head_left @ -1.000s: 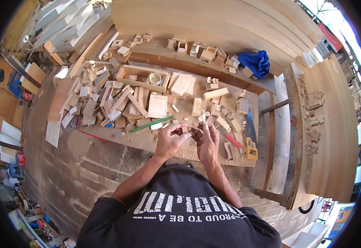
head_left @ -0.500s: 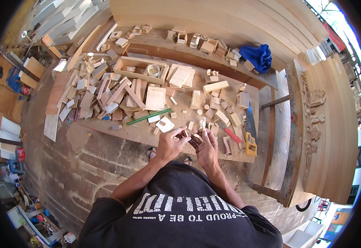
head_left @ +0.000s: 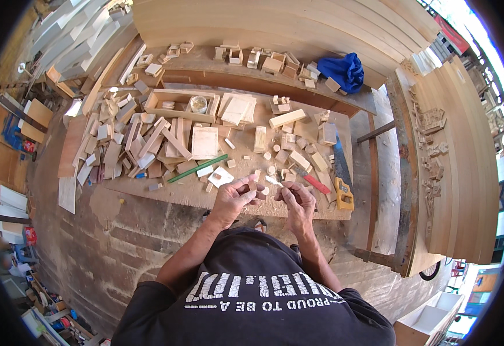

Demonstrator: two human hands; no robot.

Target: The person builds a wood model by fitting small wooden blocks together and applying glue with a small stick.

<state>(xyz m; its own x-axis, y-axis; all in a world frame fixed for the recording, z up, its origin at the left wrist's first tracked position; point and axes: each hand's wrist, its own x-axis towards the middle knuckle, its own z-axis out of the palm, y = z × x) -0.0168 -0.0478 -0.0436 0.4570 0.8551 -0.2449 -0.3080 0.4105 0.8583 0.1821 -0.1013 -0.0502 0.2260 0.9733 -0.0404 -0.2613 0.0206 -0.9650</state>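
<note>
My left hand [head_left: 230, 203] pinches a small brown wood block [head_left: 252, 185] between thumb and fingers, just above the near edge of the workbench [head_left: 165, 194]. To its right, my right hand [head_left: 300, 209] is closed on a small stick with a white, smeared-looking tip [head_left: 273, 181]. The tip points left towards the block, with a gap between them. Beyond my left hand lies a pale square piece with a hole [head_left: 220, 177]. Small round wood discs [head_left: 271, 170] and short blocks lie beyond the stick.
A yellow-handled handsaw [head_left: 344, 195] and a red-handled tool [head_left: 317, 184] lie at the right. A green strip [head_left: 197, 168] and heaped offcuts [head_left: 142, 141] cover the left. Farther back stand a wooden tray [head_left: 154, 104] with a tub [head_left: 198, 104] and a blue cloth [head_left: 347, 72].
My hands have moved slightly apart. The stick, upright before, now tilts left towards the block. The whole view has shifted a little, so the bench appears farther left.
</note>
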